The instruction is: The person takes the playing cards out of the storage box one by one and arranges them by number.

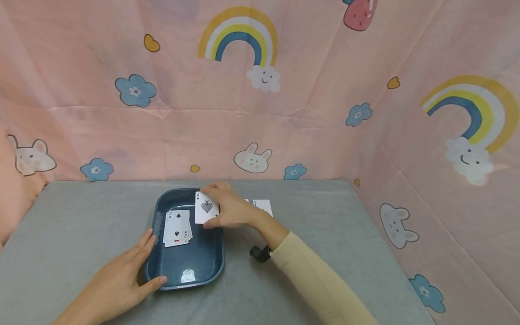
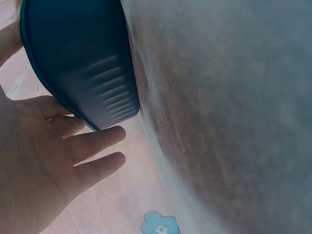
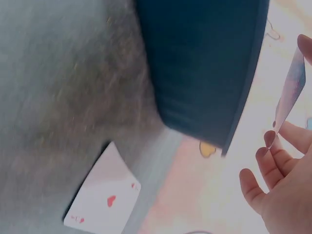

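Note:
A dark blue tray (image 1: 211,264) sits on the grey table and holds a small pile of face-up cards (image 1: 177,228). My right hand (image 1: 227,208) pinches an ace of spades (image 1: 204,207) above the tray's far right corner; the right wrist view shows that card (image 3: 290,95) edge-on between fingertips. My left hand (image 1: 122,277) rests open against the tray's near left corner, fingers straight along its ribbed wall (image 2: 109,83). Another ace (image 1: 263,206) lies face up on the table just right of the tray, and an ace of hearts (image 3: 103,198) lies on the cloth.
The grey table (image 1: 325,234) is walled by a pink curtain with rainbows, flowers and bunnies (image 1: 252,113) at the back and right. A black wrist-camera strap (image 1: 260,253) sits on my right forearm.

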Tool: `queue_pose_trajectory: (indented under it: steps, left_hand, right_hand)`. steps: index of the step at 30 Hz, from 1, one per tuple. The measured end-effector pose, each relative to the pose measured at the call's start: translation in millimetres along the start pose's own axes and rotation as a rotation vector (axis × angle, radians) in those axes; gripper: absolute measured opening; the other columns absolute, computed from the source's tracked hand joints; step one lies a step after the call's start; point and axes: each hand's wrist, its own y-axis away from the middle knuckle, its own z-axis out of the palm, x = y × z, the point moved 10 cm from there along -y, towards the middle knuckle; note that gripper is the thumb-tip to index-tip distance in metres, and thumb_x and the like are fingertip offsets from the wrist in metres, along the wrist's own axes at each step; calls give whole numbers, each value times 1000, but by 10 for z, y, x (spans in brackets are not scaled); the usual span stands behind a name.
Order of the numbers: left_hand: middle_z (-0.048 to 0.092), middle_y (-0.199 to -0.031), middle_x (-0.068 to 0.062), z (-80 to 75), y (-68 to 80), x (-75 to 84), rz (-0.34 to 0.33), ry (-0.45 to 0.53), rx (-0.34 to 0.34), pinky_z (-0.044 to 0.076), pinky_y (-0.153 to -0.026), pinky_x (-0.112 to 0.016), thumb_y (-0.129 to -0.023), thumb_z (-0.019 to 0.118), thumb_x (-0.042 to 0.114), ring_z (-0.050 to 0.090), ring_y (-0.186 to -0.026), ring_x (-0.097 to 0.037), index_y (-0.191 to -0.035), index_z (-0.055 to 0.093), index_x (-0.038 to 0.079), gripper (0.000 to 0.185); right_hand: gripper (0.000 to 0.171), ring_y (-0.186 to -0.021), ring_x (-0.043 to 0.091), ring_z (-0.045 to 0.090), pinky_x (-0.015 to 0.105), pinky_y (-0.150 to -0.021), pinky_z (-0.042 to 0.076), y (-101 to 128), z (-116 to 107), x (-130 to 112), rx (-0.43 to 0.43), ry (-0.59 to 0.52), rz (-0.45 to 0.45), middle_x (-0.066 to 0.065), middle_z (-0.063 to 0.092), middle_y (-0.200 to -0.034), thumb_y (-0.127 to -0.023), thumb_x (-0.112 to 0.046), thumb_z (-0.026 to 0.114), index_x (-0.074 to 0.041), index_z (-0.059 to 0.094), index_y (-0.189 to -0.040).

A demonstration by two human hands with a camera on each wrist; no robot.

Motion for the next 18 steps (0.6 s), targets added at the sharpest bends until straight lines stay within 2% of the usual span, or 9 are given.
queue_pose_trajectory:
  steps: [8,14,18]
  left_hand:
    - [32,-166,-25,-2,8,-5,5,-2,12,50,-97,-66,-86,66,78,55,-133,-50,-157,40,-6,114]
    - [32,-166,-25,-6,10,-4,15,6,17,50,-97,-66,-86,66,78,54,-134,-50,-158,39,-6,113]
    - [32,-166,-25,-4,13,-13,16,6,16,50,-97,-66,-87,66,77,54,-135,-50,-158,39,-5,112]
  right_hand:
    - [90,-136,26,39,43,-107,44,85,-147,199,25,-28,23,14,40,-157,-80,-30,85,-6,45,-157]
    - [91,-132,28,41,45,-103,47,159,-216,387,39,-48,47,16,40,-155,-80,-27,86,-5,44,-158]
    - [91,-131,28,42,47,-105,46,206,-281,525,58,-72,59,15,42,-152,-81,-25,86,-6,43,-159]
